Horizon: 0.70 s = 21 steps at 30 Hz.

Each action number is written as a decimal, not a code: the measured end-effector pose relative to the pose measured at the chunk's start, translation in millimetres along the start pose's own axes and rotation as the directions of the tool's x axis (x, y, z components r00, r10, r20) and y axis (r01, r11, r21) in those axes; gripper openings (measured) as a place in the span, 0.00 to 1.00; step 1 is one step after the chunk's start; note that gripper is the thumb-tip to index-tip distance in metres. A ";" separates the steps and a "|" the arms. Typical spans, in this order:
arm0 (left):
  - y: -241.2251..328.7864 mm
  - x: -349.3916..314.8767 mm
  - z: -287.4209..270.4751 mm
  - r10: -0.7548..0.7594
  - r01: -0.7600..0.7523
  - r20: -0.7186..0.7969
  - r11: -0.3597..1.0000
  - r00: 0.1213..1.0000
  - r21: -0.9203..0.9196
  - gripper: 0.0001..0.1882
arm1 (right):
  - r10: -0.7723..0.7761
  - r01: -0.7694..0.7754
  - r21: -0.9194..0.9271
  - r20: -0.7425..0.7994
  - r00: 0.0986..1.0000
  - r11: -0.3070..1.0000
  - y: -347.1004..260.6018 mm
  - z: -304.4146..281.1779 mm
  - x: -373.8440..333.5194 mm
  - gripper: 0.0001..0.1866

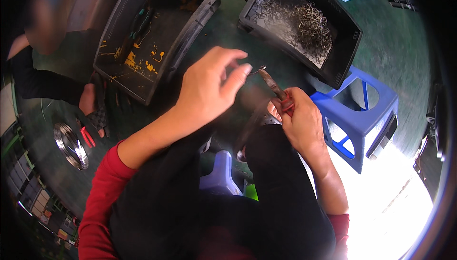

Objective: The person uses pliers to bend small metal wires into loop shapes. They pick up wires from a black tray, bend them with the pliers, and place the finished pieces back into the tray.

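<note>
1. My right hand (300, 122) is closed in a fist around the red handles of a pair of pliers (276, 88), whose nose points up and to my left.
2. My left hand (209, 86) is half open, with thumb and forefinger pinched together on a small wire piece (257, 71) right at the plier tip. The other fingers are loosely curled and hold nothing that I can see.
3. So the wire piece sits between my fingertips and the plier nose, above my knees and clear of the floor. It is too small for me to tell whether it is already bent to shape.
4. Ahead and to my right, a black crate (350, 34) holds a tangled heap of thin wire pieces (312, 27). I judge this to be either stock or finished work, but I cannot tell which.
5. Ahead and to my left, a second black crate (195, 19) looks nearly bare, with yellow marks on its bottom and some tools lying in it.
6. As I read it, the work is mid-piece: one wire is in hand, and the full heap suggests many more of the same.
7. A blue plastic stool (366, 115) stands just beside my right hand, on the green floor (400, 46).
8. To my left another person in black sleeves crouches, with a coil of wire (71, 146) and red-handled cutters (87, 136) near them.
</note>
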<state>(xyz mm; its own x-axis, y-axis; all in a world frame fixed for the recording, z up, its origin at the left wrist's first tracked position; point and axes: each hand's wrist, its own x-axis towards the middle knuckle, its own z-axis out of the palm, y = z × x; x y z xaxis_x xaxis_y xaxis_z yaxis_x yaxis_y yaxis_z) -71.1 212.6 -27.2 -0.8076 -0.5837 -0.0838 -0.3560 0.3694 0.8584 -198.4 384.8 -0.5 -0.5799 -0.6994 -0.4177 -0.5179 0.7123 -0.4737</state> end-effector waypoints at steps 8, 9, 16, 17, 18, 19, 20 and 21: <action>-6.4 8.5 -7.6 -0.246 0.788 0.749 0.213 0.615 -0.577 0.19 | 0.058 -0.096 0.252 0.153 0.987 0.963 -4.2 -5.5 0.0 0.13; -6.1 8.7 -6.5 -0.262 0.771 0.725 0.238 0.637 -0.591 0.18 | 0.073 -0.119 0.278 0.169 0.983 0.953 -4.5 -4.9 0.5 0.13; 0.0 6.9 -2.4 -0.304 0.683 0.611 0.348 0.731 -0.643 0.14 | 0.059 -0.116 0.318 0.185 0.981 0.941 -5.2 -2.7 2.0 0.13; 0.6 6.5 -2.5 -0.299 0.682 0.613 0.336 0.731 -0.650 0.14 | 0.067 -0.122 0.304 0.186 0.980 0.945 -5.4 -3.1 2.0 0.13; 1.2 6.0 -2.7 -0.310 0.707 0.636 0.287 0.707 -0.646 0.15 | 0.070 -0.121 0.295 0.177 0.982 0.948 -5.5 -3.4 1.9 0.13; 1.7 5.3 -2.7 -0.307 0.726 0.659 0.236 0.687 -0.646 0.15 | 0.080 -0.126 0.278 0.172 0.982 0.952 -5.4 -3.4 1.9 0.13; 2.4 4.6 -2.6 -0.303 0.743 0.682 0.185 0.666 -0.644 0.15 | 0.090 -0.132 0.261 0.166 0.982 0.956 -5.0 -3.3 2.1 0.13; 3.5 3.8 -1.8 -0.296 0.735 0.677 0.175 0.674 -0.655 0.16 | 0.085 -0.122 0.273 0.144 0.986 0.954 -4.3 -2.5 2.8 0.12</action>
<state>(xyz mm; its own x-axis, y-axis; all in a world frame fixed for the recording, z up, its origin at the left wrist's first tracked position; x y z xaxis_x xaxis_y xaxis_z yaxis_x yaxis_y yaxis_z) -74.5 210.4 -23.5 -0.7569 -0.0134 -0.6534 -0.3480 -0.8380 0.4204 -199.3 379.9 2.4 -0.5253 -0.6375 -0.5636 -0.2519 0.7492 -0.6126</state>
